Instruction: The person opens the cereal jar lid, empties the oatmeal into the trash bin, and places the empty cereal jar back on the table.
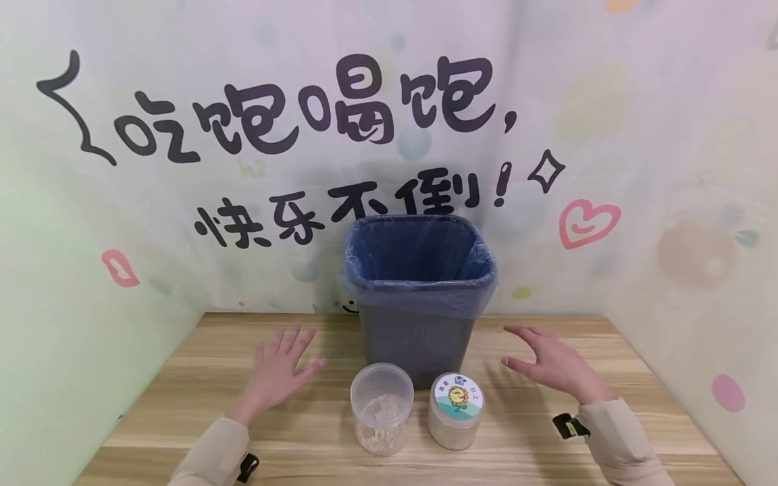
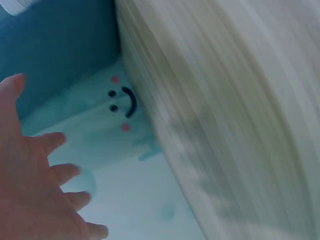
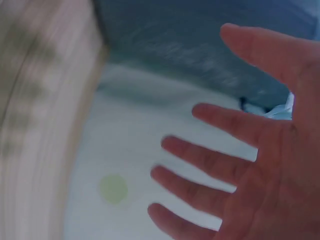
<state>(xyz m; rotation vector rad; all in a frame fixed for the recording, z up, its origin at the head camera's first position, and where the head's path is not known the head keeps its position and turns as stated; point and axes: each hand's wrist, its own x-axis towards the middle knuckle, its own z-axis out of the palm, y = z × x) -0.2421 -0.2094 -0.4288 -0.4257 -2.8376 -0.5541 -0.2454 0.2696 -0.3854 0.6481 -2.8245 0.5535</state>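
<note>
Two round clear tubs stand side by side on the wooden table in the head view. The left tub (image 1: 383, 412) has no lid on and holds some pale, crumbly stuff low inside. A lid with a printed sunflower covers the right tub (image 1: 456, 412). Behind them stands a dark bin (image 1: 419, 334) lined with a thin bluish plastic bag (image 1: 425, 297). My left hand (image 1: 282, 368) is spread out left of the open tub, holding nothing. On the other side, my right hand (image 1: 553, 364) is held with fingers extended and nothing in it, right of the lidded tub.
A white printed sheet (image 1: 292, 61) with large black characters hangs behind the table, close at the bin's back. Pale walls rise along both sides of the wooden tabletop (image 1: 243, 337). Black straps (image 1: 571, 425) show at both sleeves.
</note>
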